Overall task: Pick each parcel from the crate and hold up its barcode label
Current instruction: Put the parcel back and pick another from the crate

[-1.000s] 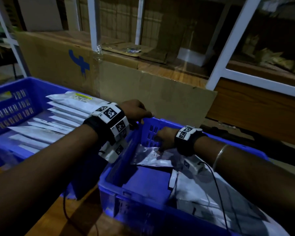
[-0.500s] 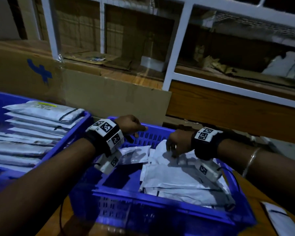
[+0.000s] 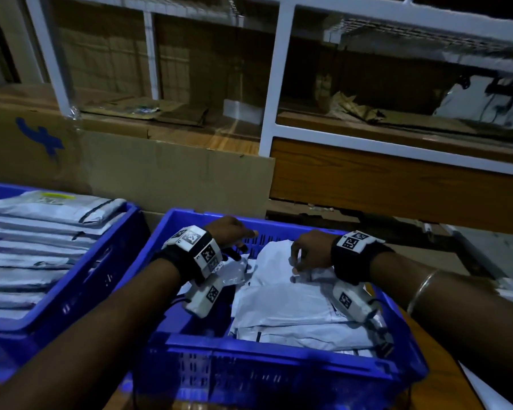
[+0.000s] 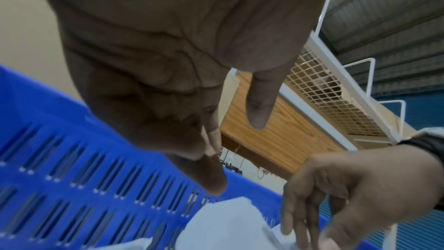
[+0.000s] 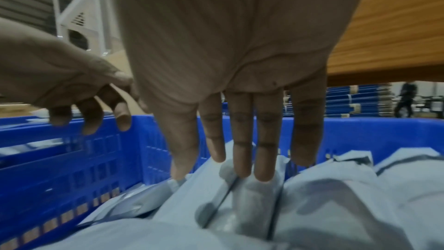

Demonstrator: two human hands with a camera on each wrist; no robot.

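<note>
The right hand [image 3: 310, 252] reaches down with four long fingers [image 5: 241, 151] nearly straight and the thumb beside them, their tips touching the raised edge of the top parcel [image 3: 282, 270]; whether they pinch it cannot be told. The left hand [image 3: 230, 232] hovers just beside, over the crate's far wall, fingers loosely spread and holding nothing. That parcel is a pale grey, crinkled plastic mailer with dark seam lines, lying uppermost on a loose heap of like mailers, too overlapped to count, that fills the right half of the blue crate [image 3: 273, 355]. This crate is hard plastic with slotted walls. A second blue crate [image 3: 80, 279] stands touching it on the left, holding a neat shingled row of at least seven flat grey mailers [image 3: 36, 232]. Behind both crates leans a brown cardboard sheet [image 3: 172, 170].
</note>
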